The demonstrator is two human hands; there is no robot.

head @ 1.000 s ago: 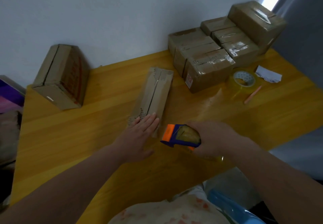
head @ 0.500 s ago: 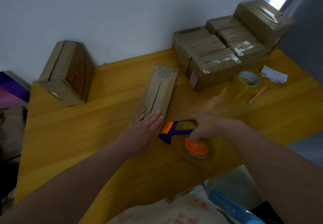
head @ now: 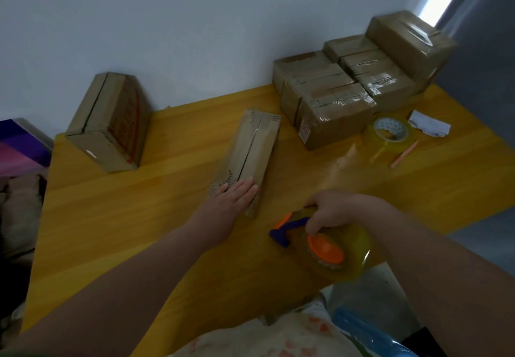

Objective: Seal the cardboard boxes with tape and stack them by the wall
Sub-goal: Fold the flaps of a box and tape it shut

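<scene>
Yellow surface (head: 156,217): left hand (head: 232,199) flat, pinning box (head: 266,150) near end; right hand (head: 335,211) clenched on tape gun (head: 323,245). Start tape over near edge, track seam (head: 250,153).

Matt cardboard boxes (head: 331,111), glossy tape, wooden table (head: 139,217).

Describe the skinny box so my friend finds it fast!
Look at the yellow wooden table. Near its middle lies a long, narrow cardboard box, alone between the big red-printed box and the shiny taped stack. It is the flattest one, with the left hand on its near end.
</scene>
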